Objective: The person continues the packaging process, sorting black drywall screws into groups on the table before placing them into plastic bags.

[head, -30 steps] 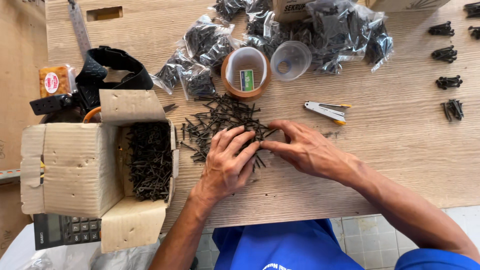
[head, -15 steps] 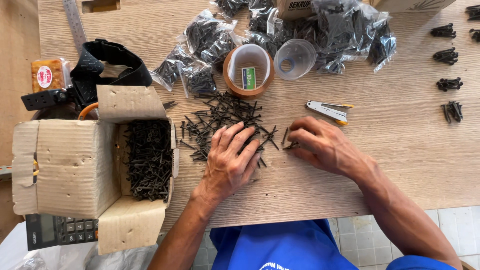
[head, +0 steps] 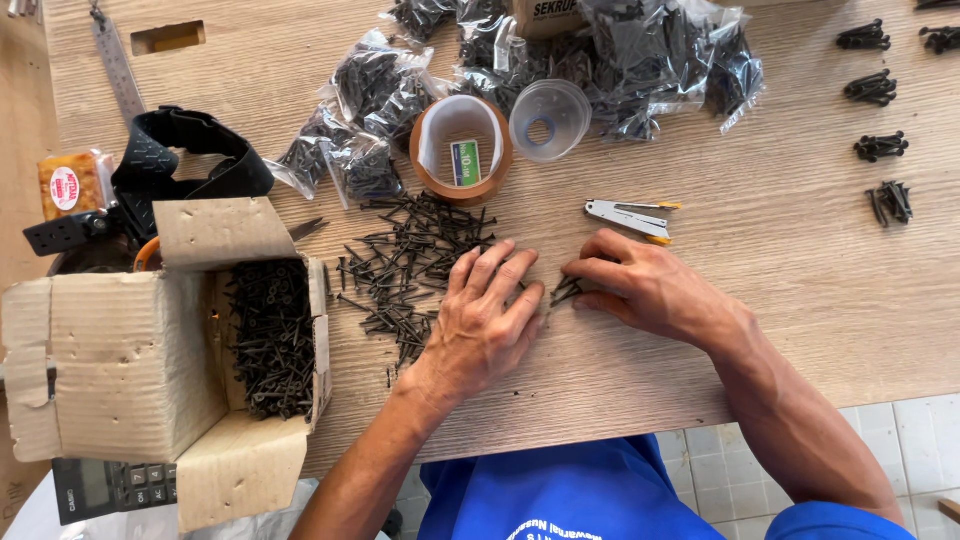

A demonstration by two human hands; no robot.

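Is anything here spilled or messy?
Yes: loose black screws lie scattered on the table beside the open box, under the left hand. The right hand pinches a few.

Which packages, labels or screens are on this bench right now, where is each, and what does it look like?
Cardboard box: left, open, brown, holding black screws.
Clear bags: top centre, filled with black screws.
Tape roll: above the left hand, brown ring with a small green label inside.
Snack packet: far left, orange with a red round label.
Calculator: bottom left, dark, grey screen.
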